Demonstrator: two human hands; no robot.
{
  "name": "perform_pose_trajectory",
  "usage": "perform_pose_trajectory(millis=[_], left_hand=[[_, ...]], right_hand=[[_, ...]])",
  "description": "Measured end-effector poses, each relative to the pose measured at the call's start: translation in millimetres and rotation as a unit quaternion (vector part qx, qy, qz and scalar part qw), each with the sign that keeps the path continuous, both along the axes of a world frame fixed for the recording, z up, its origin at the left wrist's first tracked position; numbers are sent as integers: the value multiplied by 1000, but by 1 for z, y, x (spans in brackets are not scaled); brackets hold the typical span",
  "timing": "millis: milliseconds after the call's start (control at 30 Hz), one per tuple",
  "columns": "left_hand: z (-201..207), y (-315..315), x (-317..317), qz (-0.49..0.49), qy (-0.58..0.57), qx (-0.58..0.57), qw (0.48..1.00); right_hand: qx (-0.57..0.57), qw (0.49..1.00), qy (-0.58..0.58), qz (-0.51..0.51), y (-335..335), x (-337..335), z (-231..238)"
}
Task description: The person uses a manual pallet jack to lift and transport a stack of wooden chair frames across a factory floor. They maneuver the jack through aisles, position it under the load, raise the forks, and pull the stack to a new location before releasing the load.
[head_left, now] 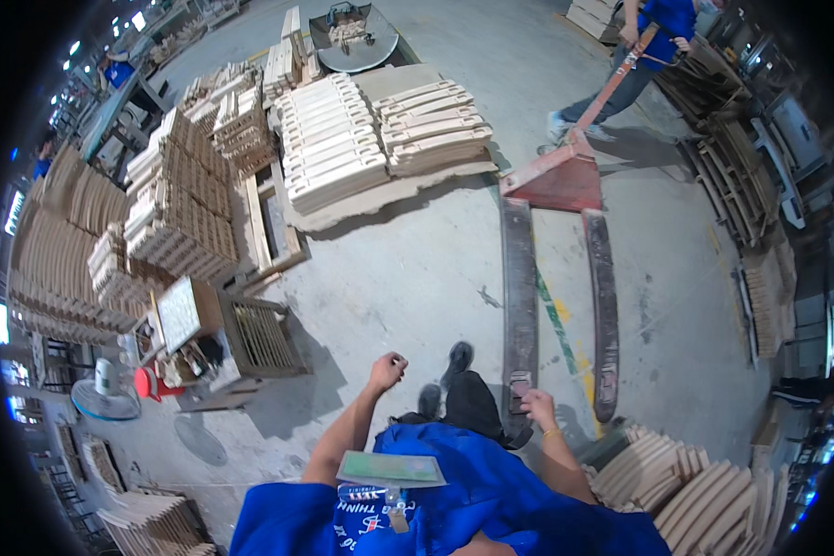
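My left hand (388,371) is held out ahead of my body over the concrete floor, its fingers curled in. Whatever may be in those fingers is too small to make out. My right hand (539,408) hangs beside the near end of the left fork of a red pallet jack (554,178). Its fingers are loosely bent and a little apart, and I see nothing held. The jack's dark forks point toward me and carry no load. At the far end a person in blue (665,37) grips the handle (619,79).
Stacked pale wooden slats (334,134) stand ahead, with taller wood stacks (181,199) on the left. A slatted wooden cart (264,338), a red container (153,382) and a fan (107,398) are left of me. Curved wooden pieces (704,491) lie at the near right.
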State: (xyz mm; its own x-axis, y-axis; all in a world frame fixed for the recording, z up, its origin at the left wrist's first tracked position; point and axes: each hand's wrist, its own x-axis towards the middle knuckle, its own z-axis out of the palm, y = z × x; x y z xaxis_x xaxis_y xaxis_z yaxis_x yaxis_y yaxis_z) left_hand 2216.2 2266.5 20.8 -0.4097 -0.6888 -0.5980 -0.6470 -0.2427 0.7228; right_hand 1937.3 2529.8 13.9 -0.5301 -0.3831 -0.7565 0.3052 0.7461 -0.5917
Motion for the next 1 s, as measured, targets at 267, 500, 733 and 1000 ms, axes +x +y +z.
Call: perform_pose_trajectory(millis=[267,500,733,1000], left_hand=[[23,-86,-15,83,-129,69,986],[36,-174,-66,113,-225,97,963],[-15,-288,-190,109,-174,150,967],[-27,-474,-370,48,-117,103,987]], right_hand=[[-40,999,-19,8,-128,-77,-50],[-239,952,90,166,-200,-159,-72],[-27,999,9,-19,-353,-296,-10],[-84,991,15,-107,-447,-405,18]])
